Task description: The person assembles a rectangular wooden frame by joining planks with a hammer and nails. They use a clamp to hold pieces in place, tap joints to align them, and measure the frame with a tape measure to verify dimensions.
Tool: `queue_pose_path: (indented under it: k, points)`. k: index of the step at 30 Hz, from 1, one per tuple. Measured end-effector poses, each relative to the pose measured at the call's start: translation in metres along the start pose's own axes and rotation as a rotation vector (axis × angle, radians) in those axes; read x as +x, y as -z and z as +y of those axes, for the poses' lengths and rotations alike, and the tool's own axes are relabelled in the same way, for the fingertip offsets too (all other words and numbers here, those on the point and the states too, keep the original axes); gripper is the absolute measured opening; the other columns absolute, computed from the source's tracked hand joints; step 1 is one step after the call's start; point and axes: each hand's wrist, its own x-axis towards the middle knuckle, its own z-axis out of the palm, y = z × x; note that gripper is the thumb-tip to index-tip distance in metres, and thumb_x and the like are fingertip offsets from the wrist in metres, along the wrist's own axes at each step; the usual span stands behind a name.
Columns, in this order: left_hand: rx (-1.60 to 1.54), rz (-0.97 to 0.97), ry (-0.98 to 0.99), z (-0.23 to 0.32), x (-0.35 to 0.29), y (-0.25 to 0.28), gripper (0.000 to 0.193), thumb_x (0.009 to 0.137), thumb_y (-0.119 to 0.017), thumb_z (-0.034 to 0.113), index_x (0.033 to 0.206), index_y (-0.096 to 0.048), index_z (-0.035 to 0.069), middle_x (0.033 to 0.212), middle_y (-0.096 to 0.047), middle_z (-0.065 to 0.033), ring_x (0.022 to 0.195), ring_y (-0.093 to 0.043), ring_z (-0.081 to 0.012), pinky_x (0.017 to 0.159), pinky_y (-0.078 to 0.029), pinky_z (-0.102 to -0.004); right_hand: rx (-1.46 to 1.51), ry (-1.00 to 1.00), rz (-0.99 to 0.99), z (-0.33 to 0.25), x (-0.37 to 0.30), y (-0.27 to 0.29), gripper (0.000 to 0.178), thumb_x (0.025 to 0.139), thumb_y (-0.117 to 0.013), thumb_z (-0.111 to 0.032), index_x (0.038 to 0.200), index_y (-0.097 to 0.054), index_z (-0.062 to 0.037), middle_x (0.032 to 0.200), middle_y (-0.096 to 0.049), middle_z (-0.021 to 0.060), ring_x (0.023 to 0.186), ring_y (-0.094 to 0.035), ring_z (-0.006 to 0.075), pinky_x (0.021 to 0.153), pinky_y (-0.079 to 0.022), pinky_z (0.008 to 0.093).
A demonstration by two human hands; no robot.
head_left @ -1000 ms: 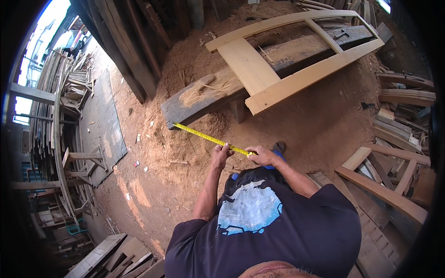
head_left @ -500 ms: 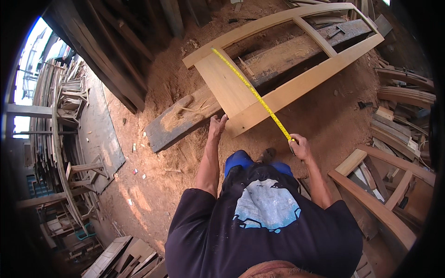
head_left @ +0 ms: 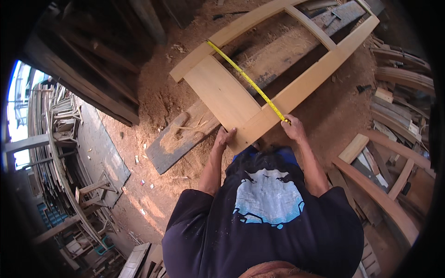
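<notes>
A pale wooden frame (head_left: 306, 92) with a curved far rail lies at a slant across a thick, dark timber beam (head_left: 168, 155). A solid panel (head_left: 225, 90) fills its left end. My left hand (head_left: 225, 137) grips the frame's near left corner, thumb on top and fingers mostly hidden below. A yellow tape measure (head_left: 250, 82) stretches across the frame, from the far rail over the opening beside the panel to the near rail. At its near end my right hand (head_left: 294, 129) is closed around the tape measure, whose case is mostly covered by the fingers.
A hammer-like tool (head_left: 334, 17) rests on the beam's far end. Sawdust covers the ground (head_left: 148, 134). Another wooden frame (head_left: 375, 185) and stacked curved boards (head_left: 403, 74) lie at right. Dark planks (head_left: 79, 78) lean at far left, with piled timber (head_left: 55, 139) beyond.
The frame's left end has come nearer to me, with my left hand on its corner. My right hand has moved up to the near rail, and the tape's visible span is shorter and right of the panel.
</notes>
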Motion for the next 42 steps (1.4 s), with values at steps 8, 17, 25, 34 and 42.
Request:
queue_pose_path:
  k: [8, 17, 25, 34, 42]
  points:
    - [0.057, -0.098, 0.111, -0.007, 0.005, 0.012, 0.066, 0.093, -0.071, 0.026, 0.142, -0.041, -0.007, 0.132, -0.061, -0.0196, 0.117, -0.061, -0.0269, 0.100, -0.048, -0.0382, 0.063, -0.040, 0.048, 0.046, -0.048, -0.009, 0.042, 0.085, -0.066, -0.024, 0.120, -0.065, -0.0007, 0.111, -0.070, 0.0247, 0.107, -0.065, 0.0415, 0.095, -0.051, 0.0458]
    - [0.161, -0.129, 0.190, -0.004, 0.010, 0.020, 0.072, 0.094, -0.071, 0.030, 0.145, -0.035, -0.006, 0.134, -0.058, -0.0192, 0.119, -0.058, -0.0261, 0.099, -0.047, -0.0373, 0.015, -0.061, 0.095, 0.050, -0.047, -0.022, 0.042, 0.085, -0.067, -0.021, 0.122, -0.065, -0.0006, 0.115, -0.069, 0.0236, 0.111, -0.063, 0.0406, 0.099, -0.049, 0.0462]
    - [0.129, -0.123, 0.146, -0.014, 0.010, 0.019, 0.076, 0.095, -0.071, 0.031, 0.147, -0.029, -0.005, 0.135, -0.057, -0.0179, 0.117, -0.057, -0.0245, 0.098, -0.048, -0.0365, 0.048, -0.084, 0.070, 0.055, -0.044, -0.021, 0.044, 0.084, -0.068, -0.021, 0.123, -0.064, -0.0013, 0.116, -0.068, 0.0242, 0.112, -0.063, 0.0410, 0.099, -0.049, 0.0461]
    - [0.039, -0.132, 0.071, -0.016, 0.007, 0.016, 0.077, 0.095, -0.070, 0.031, 0.148, -0.027, -0.004, 0.137, -0.055, -0.0187, 0.122, -0.055, -0.0266, 0.104, -0.045, -0.0384, 0.064, -0.130, 0.014, 0.053, -0.042, -0.021, 0.045, 0.085, -0.067, -0.021, 0.125, -0.063, -0.0018, 0.114, -0.066, 0.0277, 0.113, -0.062, 0.0418, 0.099, -0.048, 0.0466]
    - [0.113, -0.137, 0.040, -0.020, 0.011, 0.015, 0.079, 0.094, -0.071, 0.033, 0.148, -0.028, -0.005, 0.138, -0.053, -0.0192, 0.126, -0.052, -0.0268, 0.105, -0.043, -0.0389, -0.018, -0.093, 0.073, 0.040, -0.049, -0.014, 0.042, 0.086, -0.066, -0.019, 0.125, -0.063, -0.0027, 0.112, -0.066, 0.0254, 0.110, -0.061, 0.0416, 0.097, -0.048, 0.0469]
